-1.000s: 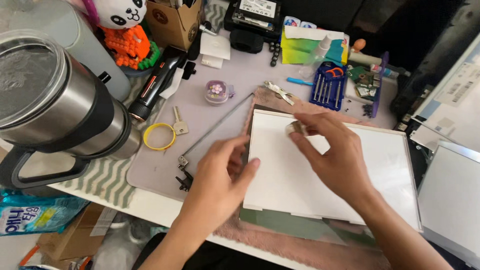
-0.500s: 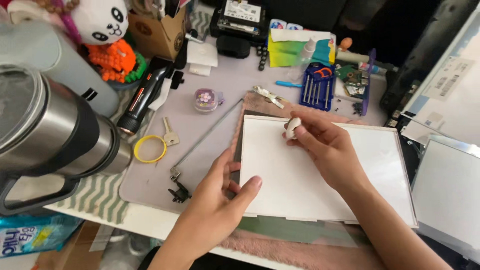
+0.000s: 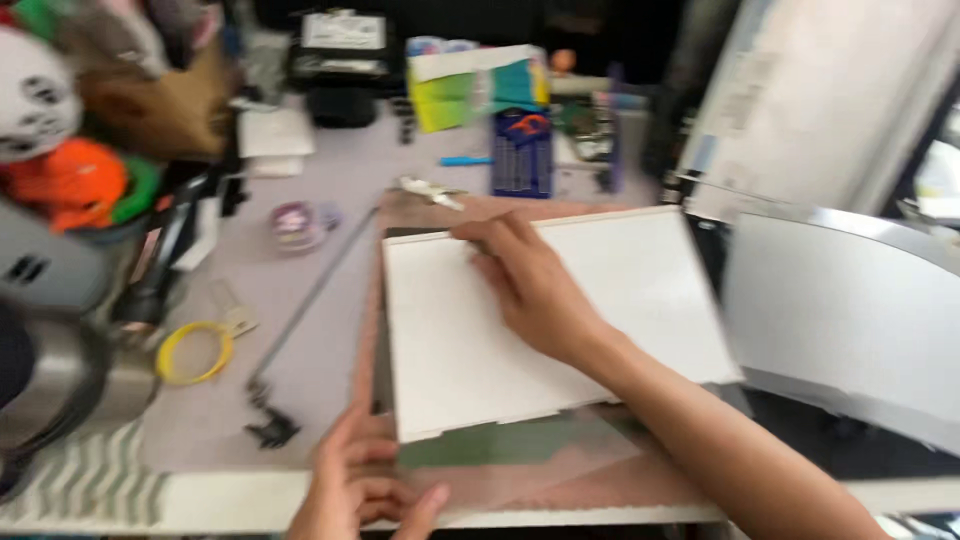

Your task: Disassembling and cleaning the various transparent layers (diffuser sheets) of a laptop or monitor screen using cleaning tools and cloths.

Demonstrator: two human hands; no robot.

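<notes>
Resting palm-down on the white panel [image 3: 560,330], the right hand [image 3: 535,290] has its fingers curled near the panel's 11 o'clock corner; whether they pinch anything is too blurred to tell. The left hand [image 3: 365,485] sits loosely curled at the desk's near edge, at 7 o'clock from the panel, touching the pinkish mat [image 3: 520,480] beneath, grasping nothing visible. A thin metal rod [image 3: 310,300] and yellow ring [image 3: 192,352] lie at 9 o'clock. Judging from the overhang, pressure could tip or slide the panel toward the edge.
</notes>
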